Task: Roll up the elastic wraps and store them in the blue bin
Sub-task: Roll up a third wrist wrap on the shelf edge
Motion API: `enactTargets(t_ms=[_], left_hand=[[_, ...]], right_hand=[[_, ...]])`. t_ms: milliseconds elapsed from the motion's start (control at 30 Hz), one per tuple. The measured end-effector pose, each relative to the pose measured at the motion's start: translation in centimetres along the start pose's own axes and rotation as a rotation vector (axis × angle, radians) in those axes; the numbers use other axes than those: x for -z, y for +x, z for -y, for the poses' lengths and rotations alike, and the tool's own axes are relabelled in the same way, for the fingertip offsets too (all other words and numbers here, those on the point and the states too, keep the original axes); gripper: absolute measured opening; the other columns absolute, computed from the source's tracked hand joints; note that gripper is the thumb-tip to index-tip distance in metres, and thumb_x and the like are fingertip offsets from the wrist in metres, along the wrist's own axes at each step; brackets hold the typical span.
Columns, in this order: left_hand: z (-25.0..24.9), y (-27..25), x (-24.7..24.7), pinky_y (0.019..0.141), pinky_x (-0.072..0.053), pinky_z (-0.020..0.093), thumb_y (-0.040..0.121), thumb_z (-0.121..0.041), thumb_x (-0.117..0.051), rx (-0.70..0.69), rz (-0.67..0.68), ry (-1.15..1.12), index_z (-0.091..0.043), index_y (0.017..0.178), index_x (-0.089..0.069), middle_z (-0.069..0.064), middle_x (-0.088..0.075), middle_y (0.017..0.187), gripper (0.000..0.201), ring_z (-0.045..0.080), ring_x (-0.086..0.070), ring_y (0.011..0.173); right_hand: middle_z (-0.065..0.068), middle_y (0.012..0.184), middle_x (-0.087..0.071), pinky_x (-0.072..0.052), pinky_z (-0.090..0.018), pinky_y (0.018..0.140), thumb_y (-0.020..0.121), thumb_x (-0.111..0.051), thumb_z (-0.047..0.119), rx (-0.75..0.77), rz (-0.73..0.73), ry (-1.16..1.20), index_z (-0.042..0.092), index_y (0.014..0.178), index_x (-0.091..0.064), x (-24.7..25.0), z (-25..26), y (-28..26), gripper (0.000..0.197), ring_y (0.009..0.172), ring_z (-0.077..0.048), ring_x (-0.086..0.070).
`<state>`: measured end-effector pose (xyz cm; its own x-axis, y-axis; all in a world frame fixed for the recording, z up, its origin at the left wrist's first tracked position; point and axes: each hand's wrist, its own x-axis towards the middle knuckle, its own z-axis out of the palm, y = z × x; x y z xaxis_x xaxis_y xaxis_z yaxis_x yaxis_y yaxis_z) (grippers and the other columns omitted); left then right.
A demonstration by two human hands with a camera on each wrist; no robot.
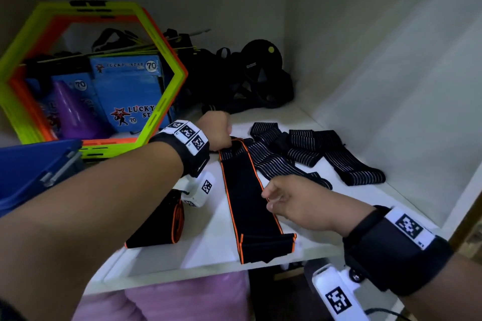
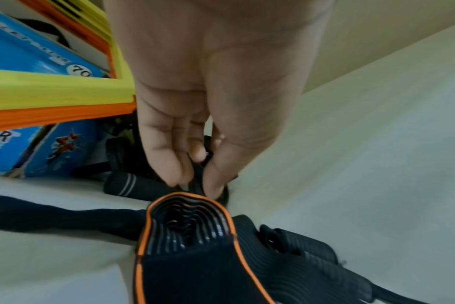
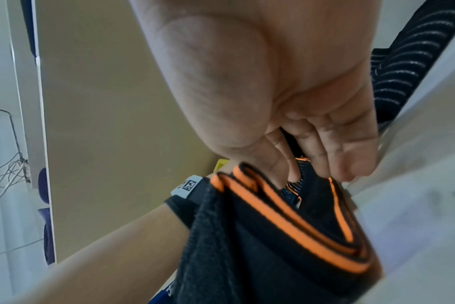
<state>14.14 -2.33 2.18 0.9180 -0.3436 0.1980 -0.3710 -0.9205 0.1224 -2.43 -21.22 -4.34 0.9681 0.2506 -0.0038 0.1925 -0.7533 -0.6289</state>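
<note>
Orange-edged black wrap (image 1: 247,198) lies flat on the white shelf (image 1: 352,203), long axis running from the back toward the front lip, near end just at the shelf edge. Left hand (image 1: 217,130) pinches its far end between fingertips and thumb; right hand (image 1: 294,203) has curled fingers gripping its right edge near the middle. Striped wraps (image 1: 313,156) crowd the right, blue bin (image 1: 34,167) sits far left, bare shelf between.

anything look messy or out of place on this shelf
Yes. The striped wraps lie unrolled in a crossed, overlapping heap at the back right. The orange-edged wrap is stretched flat with its near end hanging over the shelf edge. Nothing looks damaged.
</note>
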Motion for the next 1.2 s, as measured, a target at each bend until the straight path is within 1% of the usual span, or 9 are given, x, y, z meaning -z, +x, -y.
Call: enactTargets(t_ms=[100,233,367,600,700,800,900,1000,1200], left_hand=[[-1.3,-2.3,-0.3,0.067,-0.048,0.026,0.075,-0.039,-0.082,-0.153,0.235,-0.002,-0.023,0.092,-0.07,-0.007,-0.069,0.089,0.026,0.013,-0.063,0.082],[-2.1,-4.6,-1.4,0.099,-0.049,0.034,0.073,-0.055,-0.081,-0.197,0.474,0.144,-0.028,0.129,-0.061,-0.007,-0.063,0.121,0.066,0.014,-0.059,0.11],[-1.1,-6.2,-1.5,0.099,-0.048,0.036,0.076,-0.051,-0.08,-0.139,0.518,0.214,-0.026,0.133,-0.059,-0.005,-0.061,0.13,0.066,0.017,-0.057,0.116],[-2.5,-10.5,2.3,0.092,-0.051,0.031,0.093,-0.016,-0.062,-0.159,0.35,0.044,-0.027,0.109,-0.069,-0.007,-0.069,0.112,0.021,0.011,-0.063,0.102],[-3.8,-15.0,3.5,0.085,-0.056,0.029,0.08,0.007,-0.042,-0.137,0.335,-0.088,-0.028,0.093,-0.07,-0.005,-0.072,0.101,0.046,0.005,-0.064,0.084],[-4.6,-20.9,2.4,0.087,-0.05,0.023,0.076,0.012,-0.038,-0.107,0.296,-0.186,-0.021,0.115,-0.066,-0.004,-0.068,0.112,0.059,0.011,-0.062,0.1],[-4.1,-25.3,-0.3,0.096,-0.046,0.019,0.083,0.008,-0.048,-0.059,0.178,-0.293,-0.021,0.137,-0.054,-0.007,-0.063,0.126,0.061,0.008,-0.06,0.112],[-2.9,-27.1,-3.4,0.09,-0.051,0.017,0.087,-0.007,-0.067,0.021,0.033,-0.538,-0.024,0.137,-0.056,-0.013,-0.066,0.118,0.053,0.0,-0.065,0.1],[-3.5,-27.8,-6.3,0.082,-0.05,0.016,0.084,-0.001,-0.075,0.194,-0.296,-0.855,-0.027,0.116,-0.063,-0.006,-0.069,0.093,0.043,0.003,-0.066,0.087]], right_hand=[[0.003,0.107,-0.066,-0.051,-0.026,0.092,0.085,-0.078,0.024,0.003,0.044,-0.004,0.018,0.114,-0.066,0.1,0.7,0.1,0.032,0.099,-0.013,-0.064],[0.007,0.092,-0.062,-0.056,-0.03,0.082,0.077,-0.084,0.022,0.011,0.102,-0.025,0.019,0.114,-0.067,-0.3,1.7,0.0,0.041,0.083,-0.012,-0.065],[0.004,0.082,-0.064,-0.057,-0.036,0.081,0.075,-0.084,0.026,0.076,0.1,-0.071,0.021,0.108,-0.068,-1.2,2.4,0.1,0.037,0.076,-0.014,-0.065],[0.005,0.106,-0.066,-0.054,-0.025,0.086,0.089,-0.068,0.012,0.136,0.075,-0.028,0.02,0.109,-0.069,-0.1,1.5,-1.6,0.021,0.093,-0.009,-0.065],[0.008,0.104,-0.067,-0.053,-0.018,0.076,0.085,-0.058,-0.004,0.142,0.108,0.024,0.023,0.102,-0.07,0.0,0.5,-3.0,0.035,0.084,0.003,-0.063],[0.008,0.106,-0.068,-0.049,-0.01,0.081,0.077,-0.053,-0.014,0.164,0.144,0.013,0.027,0.103,-0.067,-0.9,-0.3,-4.3,0.05,0.09,0.009,-0.062],[0.018,0.113,-0.061,-0.047,-0.023,0.099,0.072,-0.074,0.014,0.195,0.114,-0.066,0.036,0.111,-0.064,-2.2,-1.1,-5.0,0.046,0.108,0.002,-0.057],[0.027,0.113,-0.053,-0.04,-0.041,0.105,0.064,-0.072,0.055,0.203,0.069,-0.127,0.043,0.111,-0.064,-3.4,-1.4,-5.8,0.049,0.114,-0.007,-0.047],[0.025,0.112,-0.056,-0.034,-0.043,0.105,0.083,-0.068,0.056,0.215,-0.124,-0.052,0.052,0.091,-0.062,-5.1,-1.6,-6.4,0.01,0.111,-0.007,-0.045]])
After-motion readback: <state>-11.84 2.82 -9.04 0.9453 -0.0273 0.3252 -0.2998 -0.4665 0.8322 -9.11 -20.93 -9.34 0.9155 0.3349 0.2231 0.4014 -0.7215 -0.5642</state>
